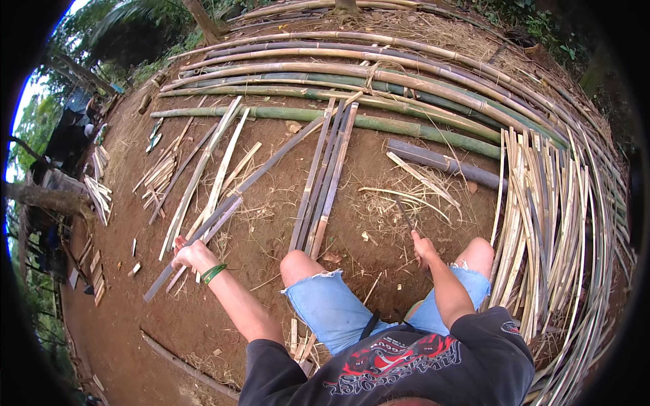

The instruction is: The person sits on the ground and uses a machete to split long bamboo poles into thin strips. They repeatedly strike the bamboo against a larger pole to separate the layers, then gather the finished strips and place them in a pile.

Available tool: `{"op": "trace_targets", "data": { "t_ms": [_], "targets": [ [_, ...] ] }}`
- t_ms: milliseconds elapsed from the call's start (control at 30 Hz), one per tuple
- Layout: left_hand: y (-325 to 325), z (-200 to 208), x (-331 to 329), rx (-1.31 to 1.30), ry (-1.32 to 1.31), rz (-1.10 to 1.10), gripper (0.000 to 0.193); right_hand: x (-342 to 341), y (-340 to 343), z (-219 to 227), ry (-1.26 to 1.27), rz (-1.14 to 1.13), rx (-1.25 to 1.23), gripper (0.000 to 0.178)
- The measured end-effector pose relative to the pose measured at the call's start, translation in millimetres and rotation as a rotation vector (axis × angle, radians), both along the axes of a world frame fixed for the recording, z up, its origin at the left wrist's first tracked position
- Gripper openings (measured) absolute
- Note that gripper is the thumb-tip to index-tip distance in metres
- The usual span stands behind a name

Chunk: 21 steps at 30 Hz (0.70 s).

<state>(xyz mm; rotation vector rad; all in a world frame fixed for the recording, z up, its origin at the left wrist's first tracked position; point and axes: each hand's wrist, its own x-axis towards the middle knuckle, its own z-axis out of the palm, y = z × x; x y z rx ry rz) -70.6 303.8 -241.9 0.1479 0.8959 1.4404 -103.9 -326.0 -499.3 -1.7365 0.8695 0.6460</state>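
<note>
My left hand (191, 256), with a green band on its wrist, is closed around a long, dark grey bamboo strip (160, 279). The strip slants from the lower left up toward the middle, over paler strips (218, 177) on the ground. Whether it is one piece with the dark length farther up, I cannot tell. In front of my right knee, my right hand (424, 249) grips a knife (404, 214), its dark narrow blade pointing up and away. Between my hands, several dark split bamboo lengths (326, 179) lie side by side, their near ends by my left knee.
Long bamboo poles (379, 122) lie across the far side. A big heap of pale split strips (535, 230) fills the right. A short dark bamboo piece (443, 164) and fibre shavings (389, 216) lie ahead. Shorter pale pieces (161, 174) are piled at left.
</note>
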Motion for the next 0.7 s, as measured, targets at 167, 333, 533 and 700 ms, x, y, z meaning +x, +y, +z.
{"op": "trace_targets", "data": {
  "t_ms": [167, 333, 533, 700],
  "targets": [
    [-38, -39, 61, -0.147, -0.036, -0.014, 0.075, 1, -3, 17, 0.052, -0.016, -0.028, 0.063],
    [-105, -144, 130, -0.268, -0.052, -0.219, 0.078, -12, -22, 10, 0.064, -0.085, -0.054, 0.062],
    [-102, -381, 136, -0.758, 0.138, -0.335, 0.05, 5, 24, 14, 0.034, -0.025, -0.003, 0.064],
    [-227, -358, 99, -0.759, 0.344, -0.741, 0.052, -17, -13, -6, 0.049, -0.079, -0.091, 0.066]
  ]
}}
